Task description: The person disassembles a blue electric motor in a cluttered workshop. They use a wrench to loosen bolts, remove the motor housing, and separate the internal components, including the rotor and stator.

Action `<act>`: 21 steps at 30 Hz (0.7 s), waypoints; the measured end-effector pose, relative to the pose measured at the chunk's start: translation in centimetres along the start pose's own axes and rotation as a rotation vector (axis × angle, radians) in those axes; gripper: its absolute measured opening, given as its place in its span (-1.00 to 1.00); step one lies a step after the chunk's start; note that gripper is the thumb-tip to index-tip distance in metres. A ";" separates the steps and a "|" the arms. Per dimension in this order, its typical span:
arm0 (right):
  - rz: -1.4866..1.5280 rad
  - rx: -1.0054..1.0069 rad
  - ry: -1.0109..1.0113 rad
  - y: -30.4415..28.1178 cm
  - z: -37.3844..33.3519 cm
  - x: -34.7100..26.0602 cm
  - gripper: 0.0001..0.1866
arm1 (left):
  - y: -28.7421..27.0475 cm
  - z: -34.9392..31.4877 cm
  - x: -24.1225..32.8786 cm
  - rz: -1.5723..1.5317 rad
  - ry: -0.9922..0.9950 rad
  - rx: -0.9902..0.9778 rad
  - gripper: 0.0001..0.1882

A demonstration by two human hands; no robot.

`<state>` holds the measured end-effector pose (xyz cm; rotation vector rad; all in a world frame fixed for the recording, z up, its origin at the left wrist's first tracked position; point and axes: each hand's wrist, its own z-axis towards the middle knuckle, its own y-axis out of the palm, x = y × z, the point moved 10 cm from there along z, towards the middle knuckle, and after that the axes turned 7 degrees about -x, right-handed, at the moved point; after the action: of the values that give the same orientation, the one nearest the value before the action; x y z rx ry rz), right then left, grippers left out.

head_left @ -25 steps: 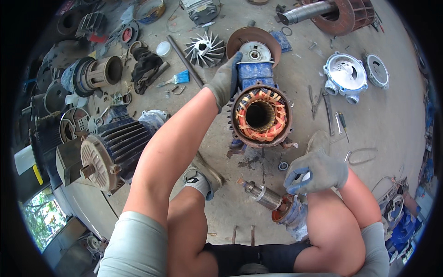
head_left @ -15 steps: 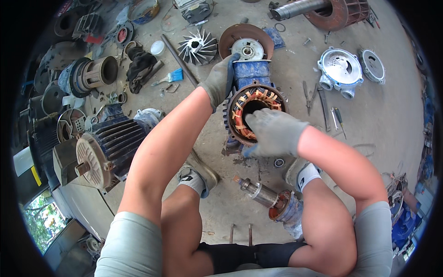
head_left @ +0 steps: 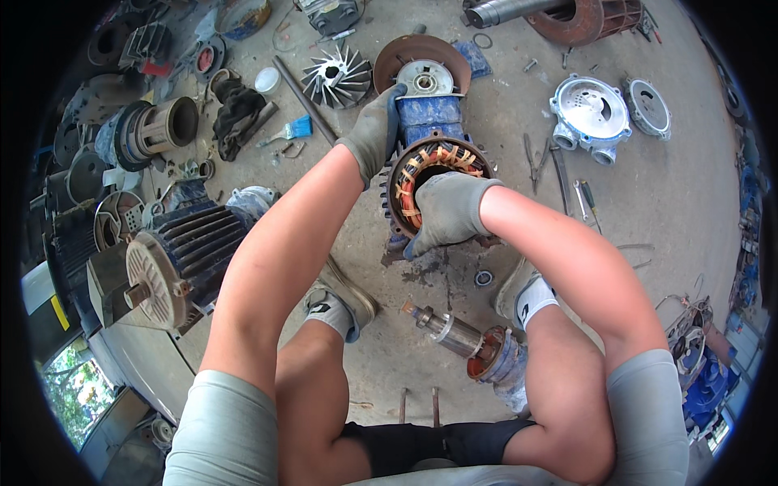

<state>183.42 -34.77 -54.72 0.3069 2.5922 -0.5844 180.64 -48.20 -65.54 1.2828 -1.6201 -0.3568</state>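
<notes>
A blue electric motor housing (head_left: 433, 117) lies on the floor in front of me, its near open end showing a stator winding (head_left: 408, 182) of copper and black wire tied with pale lacing. My left hand (head_left: 375, 134), in a grey work glove, grips the housing's far left side, fingertips by its far end. Across the near opening lies my gloved right hand (head_left: 452, 209). Its fingers reach into the bore and are hidden, while the thumb presses the lower rim. Behind the housing rests a rusty round cover (head_left: 397, 61) with a pale bearing hub.
Between my feet lies a rotor shaft (head_left: 458, 336) with a blue end piece; a small bearing ring (head_left: 484, 278) is nearby. Left stands another finned motor (head_left: 198, 243). Pliers (head_left: 535, 162), a screwdriver (head_left: 589, 197) and a silver pump casing (head_left: 593, 109) lie right. A fan impeller (head_left: 336, 77) sits far left.
My right hand has shifted left across the opening, covering more of the bore, its thumb now on the lower rim. The left hand keeps its hold. The whole view has shifted slightly.
</notes>
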 end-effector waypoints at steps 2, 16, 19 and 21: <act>0.024 0.095 0.016 -0.4 -0.7 -0.1 -0.25 | 0.0 -0.1 0.5 -0.018 0.041 0.008 -0.52; -0.091 0.877 -0.258 3.4 -10.5 -1.8 -0.35 | 2.0 -1.3 1.2 -0.036 -0.023 -0.097 -0.53; 0.050 0.920 -0.273 3.1 -12.6 0.2 -0.35 | 2.4 -1.3 0.9 -0.073 -0.123 -0.147 -0.36; 0.012 1.108 -0.153 1.6 -14.5 2.3 -0.36 | 2.2 -1.4 0.8 -0.090 -0.111 -0.142 -0.35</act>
<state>176.29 -26.56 -44.69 0.5748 1.8659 -1.9011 180.61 -47.53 -62.88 1.2482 -1.6016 -0.5972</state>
